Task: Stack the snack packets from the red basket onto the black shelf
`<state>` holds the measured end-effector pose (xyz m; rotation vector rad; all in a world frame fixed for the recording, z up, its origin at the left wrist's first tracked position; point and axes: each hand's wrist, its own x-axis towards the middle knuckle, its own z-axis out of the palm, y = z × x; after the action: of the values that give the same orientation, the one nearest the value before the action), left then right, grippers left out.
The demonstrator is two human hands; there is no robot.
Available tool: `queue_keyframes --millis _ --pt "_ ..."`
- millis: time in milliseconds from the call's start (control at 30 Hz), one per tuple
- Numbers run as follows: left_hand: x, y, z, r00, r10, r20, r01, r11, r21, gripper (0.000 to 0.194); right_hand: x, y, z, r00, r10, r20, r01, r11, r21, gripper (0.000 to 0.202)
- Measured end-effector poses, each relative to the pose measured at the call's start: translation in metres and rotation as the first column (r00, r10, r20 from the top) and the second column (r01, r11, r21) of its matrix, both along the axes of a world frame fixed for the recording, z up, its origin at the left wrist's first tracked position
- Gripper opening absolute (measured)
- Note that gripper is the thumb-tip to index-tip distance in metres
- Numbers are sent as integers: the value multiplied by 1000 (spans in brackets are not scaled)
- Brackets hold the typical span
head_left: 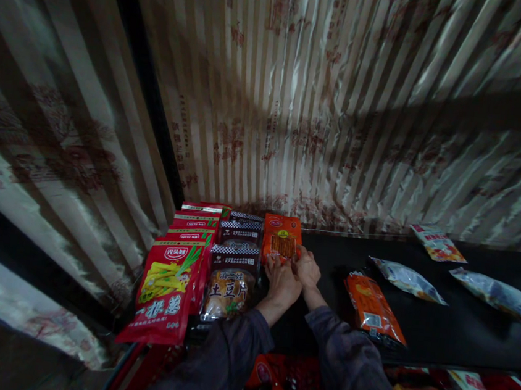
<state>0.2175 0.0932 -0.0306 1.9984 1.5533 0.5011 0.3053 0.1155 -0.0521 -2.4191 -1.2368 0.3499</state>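
Note:
An orange snack packet (pixel 283 231) lies flat at the back of the black shelf (pixel 329 252). My left hand (pixel 282 287) has its fingers closed on the packet's lower edge. Beside it, my right hand (pixel 307 271) grips the packet's lower right corner, the two hands touching. Just left of them, dark potato-chip packets (pixel 230 294) overlap in a row from front to back. Farther left is a similar overlapping row of red snack packets (pixel 164 293) with yellow sticks and green onion pictured on the front one.
To the right lie another orange packet (pixel 373 309), two silvery packets (pixel 410 280) and a red-and-white packet (pixel 439 243). Below the shelf's front edge, a red basket (pixel 309 389) holds more packets. Striped, patterned sheeting (pixel 261 96) covers the back and left side; a dark post (pixel 147 77) stands at the left.

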Motion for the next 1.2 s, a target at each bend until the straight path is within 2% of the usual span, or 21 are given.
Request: queue_keyframes --millis 133,367,567,700,767,933,1200 --pt "-3 9 -5 999 -39 -29 40 998 39 44 -2 0 0 1000 2 12 -2 1000 13 40" --pt "-4 19 -16 997 -49 -62 50 999 10 51 -4 5 -3 999 -12 47 9 998 64 39" --pt "-5 18 -12 984 -57 -166 64 997 40 49 -4 4 -7 994 1 110 -7 999 54 38" --pt "-8 18 -11 989 -62 -135 70 996 57 49 -4 3 -9 991 18 136 -27 998 60 37" --pt "-7 18 -11 988 -62 -139 69 997 46 51 -3 3 -10 991 28 133 -37 997 61 36" --pt "-5 16 -5 960 -95 -263 104 994 20 54 -3 3 -7 996 22 87 -26 999 41 38" --pt "-5 19 -6 949 -118 -291 128 992 12 57 -4 2 -8 997 28 76 -30 999 28 40"
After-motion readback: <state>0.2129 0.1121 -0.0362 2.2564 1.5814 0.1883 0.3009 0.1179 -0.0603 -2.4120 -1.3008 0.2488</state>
